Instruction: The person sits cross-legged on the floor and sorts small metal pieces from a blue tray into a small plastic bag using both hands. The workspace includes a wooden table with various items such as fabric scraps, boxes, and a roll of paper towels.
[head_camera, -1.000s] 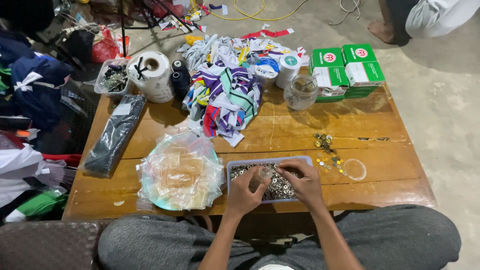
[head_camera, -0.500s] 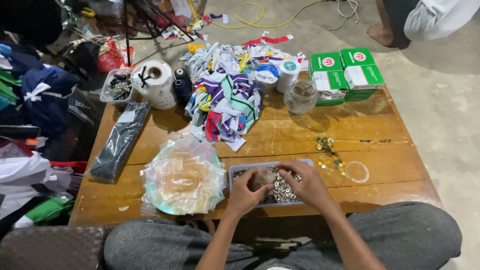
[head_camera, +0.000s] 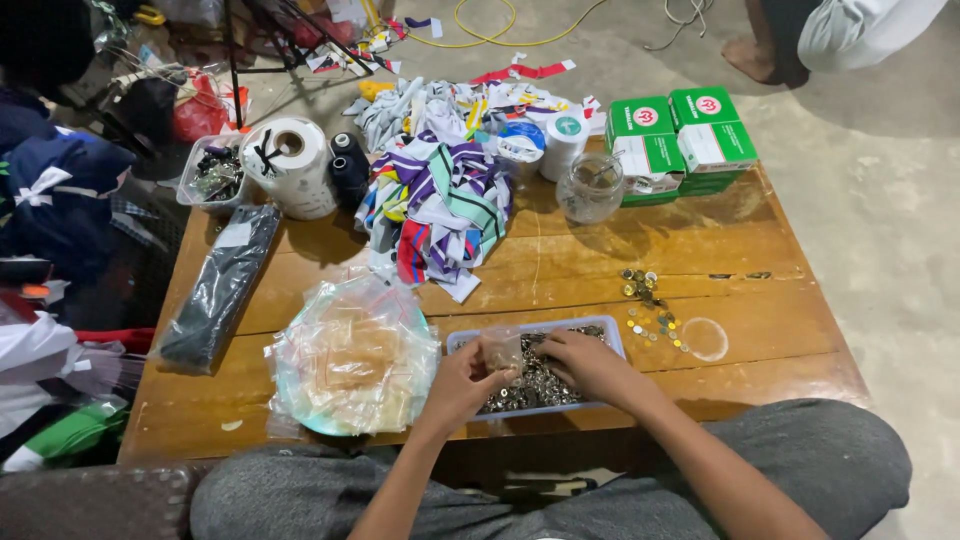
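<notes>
Low wooden table (head_camera: 560, 270), seen from above, with knees in grey trousers at the near edge.

Near the middle of that edge, a shallow tray (head_camera: 612, 330), pale blue, rectangular, full of tiny round metal bits, silver and shiny, heaped like little buttons. Both hands inside it.

Left hand (head_camera: 462, 385) over the left end of the tray, fingers pinched narrow around a small clear bag (head_camera: 500, 350), bag mouth up. Right hand (head_camera: 590, 362) flat on the pile of metal bits, fingers curled down into them, tips hidden, so cannot tell if anything is picked up.

Just left of the tray, a round stack of clear bags (head_camera: 350, 355), crinkly and see-through. Further left, a long dark packet (head_camera: 220, 288) lying at a slant. Right of the tray, a few loose gold and silver bits (head_camera: 645, 300) and a thin clear ring (head_camera: 705, 338).

At the far side, a heap of striped ribbons (head_camera: 435, 200) in purple, white, green and red. Left of it, a big white roll (head_camera: 292, 165), two black spools (head_camera: 348, 165) and a small box of dark bits (head_camera: 212, 172). Right of it, a glass jar (head_camera: 590, 187) and green and white boxes (head_camera: 680, 140).

Far right, on the floor, another person's bare foot (head_camera: 752, 55).
</notes>
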